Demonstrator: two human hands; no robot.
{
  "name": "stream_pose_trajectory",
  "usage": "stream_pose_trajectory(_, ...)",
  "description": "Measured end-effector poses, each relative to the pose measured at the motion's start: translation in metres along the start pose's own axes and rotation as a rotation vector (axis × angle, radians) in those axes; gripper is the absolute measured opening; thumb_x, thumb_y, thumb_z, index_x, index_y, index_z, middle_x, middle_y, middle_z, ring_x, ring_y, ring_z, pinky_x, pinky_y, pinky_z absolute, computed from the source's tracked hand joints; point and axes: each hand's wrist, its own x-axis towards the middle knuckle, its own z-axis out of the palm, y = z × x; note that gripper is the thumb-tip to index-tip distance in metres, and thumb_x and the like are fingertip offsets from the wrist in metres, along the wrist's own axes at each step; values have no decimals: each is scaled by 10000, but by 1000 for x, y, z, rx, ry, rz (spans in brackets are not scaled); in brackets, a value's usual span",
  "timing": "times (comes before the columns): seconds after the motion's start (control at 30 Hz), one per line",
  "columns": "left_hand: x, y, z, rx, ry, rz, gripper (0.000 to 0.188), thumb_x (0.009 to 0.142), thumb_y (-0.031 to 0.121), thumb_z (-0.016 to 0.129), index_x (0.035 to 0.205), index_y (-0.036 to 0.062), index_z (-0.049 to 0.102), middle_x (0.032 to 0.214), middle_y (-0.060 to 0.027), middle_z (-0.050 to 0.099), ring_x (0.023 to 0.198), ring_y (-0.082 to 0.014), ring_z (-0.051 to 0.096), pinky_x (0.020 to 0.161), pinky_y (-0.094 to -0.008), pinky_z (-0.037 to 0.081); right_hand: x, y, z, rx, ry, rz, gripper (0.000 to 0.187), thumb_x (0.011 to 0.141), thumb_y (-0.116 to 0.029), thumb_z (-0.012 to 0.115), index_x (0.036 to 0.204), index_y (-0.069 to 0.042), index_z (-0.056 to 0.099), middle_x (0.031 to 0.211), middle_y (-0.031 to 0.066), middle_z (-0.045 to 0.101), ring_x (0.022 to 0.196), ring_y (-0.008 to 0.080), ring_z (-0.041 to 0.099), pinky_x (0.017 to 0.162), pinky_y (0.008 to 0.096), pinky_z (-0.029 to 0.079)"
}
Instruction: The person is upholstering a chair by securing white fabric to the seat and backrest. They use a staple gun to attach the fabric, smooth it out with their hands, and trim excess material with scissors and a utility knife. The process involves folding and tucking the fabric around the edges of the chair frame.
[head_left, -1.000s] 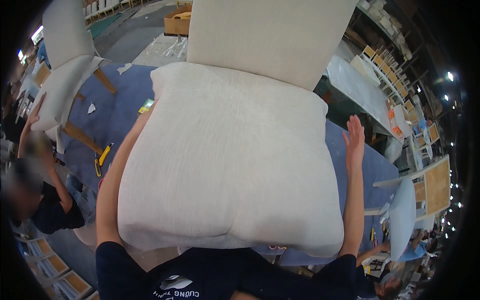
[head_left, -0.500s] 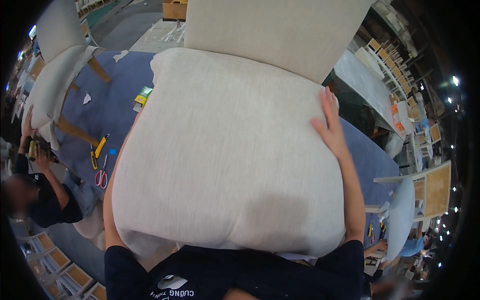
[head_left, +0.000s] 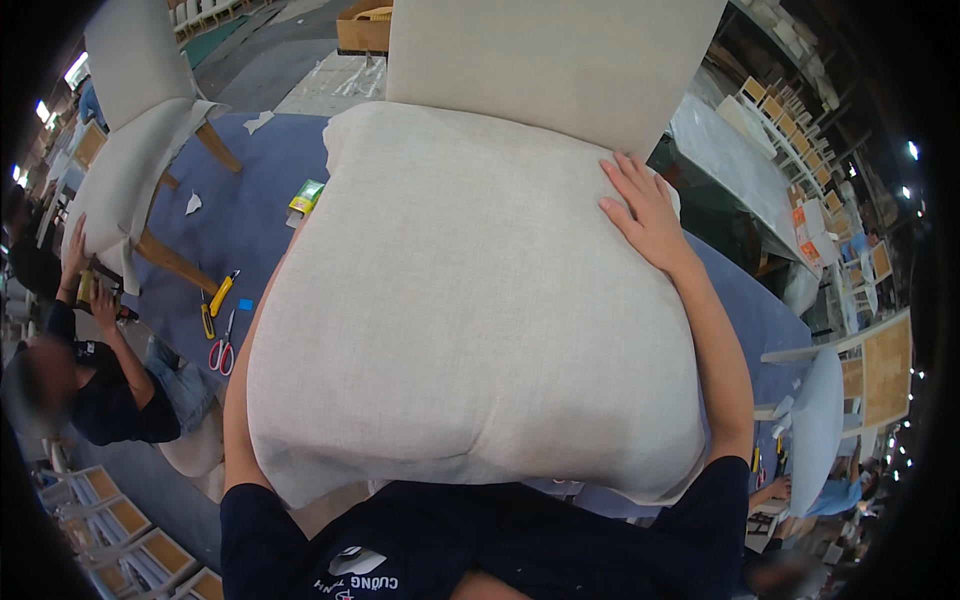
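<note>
A chair covered in light beige fabric fills the middle of the view. Its broad padded seat point(head_left: 470, 300) faces me, and the upright backrest point(head_left: 550, 70) rises behind it. My right hand point(head_left: 645, 215) lies flat on the seat's far right corner, close to the backrest, fingers stretched and spread. Along the left side of the seat runs my left forearm point(head_left: 242, 430); the fabric edge hides that hand and its fingers. A faint crease shows in the fabric near the front, where the loose edge hangs toward my body.
On the blue-covered table point(head_left: 265, 170) to the left lie red-handled scissors point(head_left: 222, 355), yellow cutters point(head_left: 224, 293) and a green-yellow packet point(head_left: 305, 198). Beyond, a co-worker's hands point(head_left: 103, 302) are at another upholstered chair point(head_left: 120, 190). A cane-backed chair point(head_left: 885, 370) stands at right.
My right hand has slid inward onto the seat top from its right edge and now lies flatter. The view has shifted slightly, moving the surroundings a little right.
</note>
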Motion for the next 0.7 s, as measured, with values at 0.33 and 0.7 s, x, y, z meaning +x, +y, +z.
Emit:
stream_pose_trajectory(0.33,-1,6,15,29,-22,50,756,1045,593,450,1446,-46,507,1375,-200,610,1271,-307,584,1072,-369,457,-39,-21,-27,-132,142,-154,480,940,-288,689,1367,-82,611,1581,174,446,1449,375,423,1180,492,335)
stream_pose_trajectory(0.7,-94,-32,-51,150,67,139,728,1057,569,445,1449,-42,501,1375,-190,611,1273,-303,581,1076,-371,456,-257,-260,-45,158,358,-109,171,913,-291,612,969,-151,693,1127,32,756,1088,261,700,1060,514,377)
